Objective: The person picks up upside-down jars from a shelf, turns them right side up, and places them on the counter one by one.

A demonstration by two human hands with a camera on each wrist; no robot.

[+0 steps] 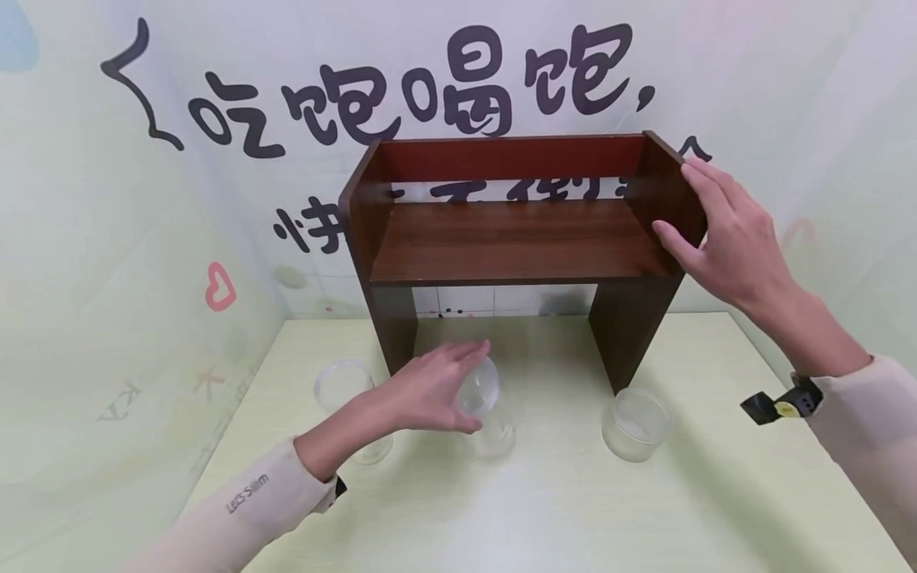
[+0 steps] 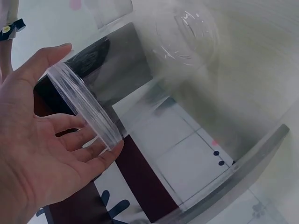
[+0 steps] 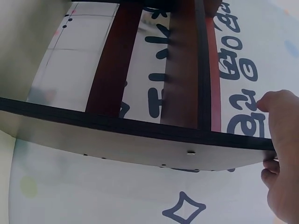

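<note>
A dark brown two-tier wooden shelf (image 1: 516,239) stands on the table. My right hand (image 1: 741,231) grips the upper edge of its right side panel (image 3: 140,144), thumb on the inner face and fingers outside. In front of the lower opening, my left hand (image 1: 433,390) holds a clear plastic jar (image 1: 494,434) by its lid. The left wrist view shows the thumb and fingers spread around the ridged lid (image 2: 86,105) of that jar, and the shelf shows through its transparent wall.
Another clear jar (image 1: 344,386) stands left of the shelf, partly behind my left forearm. A low clear round container (image 1: 637,426) sits by the shelf's front right foot. A printed cloth backdrop (image 1: 215,64) rises behind the pale table (image 1: 544,509).
</note>
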